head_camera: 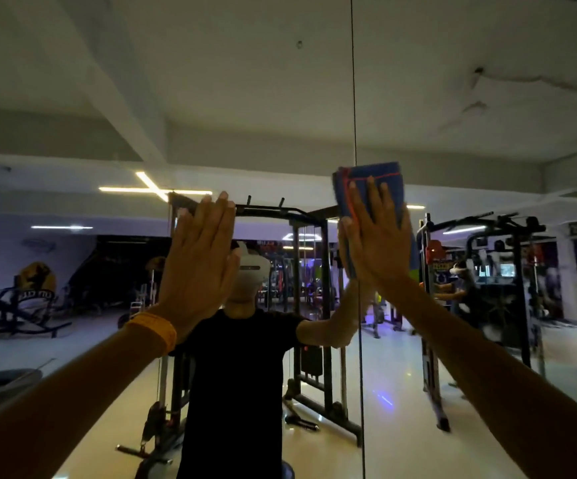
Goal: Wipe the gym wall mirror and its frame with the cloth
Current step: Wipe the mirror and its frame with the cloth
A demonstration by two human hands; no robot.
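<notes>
Wall mirror [107, 98], upright, two panes meeting at a thin dark vertical seam [353, 98]. Left hand [200, 261] flat on the left pane, fingers straight and together. Folded blue cloth [380, 181] with red stitching on the glass right at the seam; right hand [377, 243] presses it flat, fingers spread. Cloth sits higher than the left hand.

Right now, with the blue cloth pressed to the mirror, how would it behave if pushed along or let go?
The blue cloth looks soft and folded in layers, so it is probably floppy and light. Pinned only by the flat right hand, it would likely slide easily over the smooth mirror, and drop and unfold if released.
</notes>
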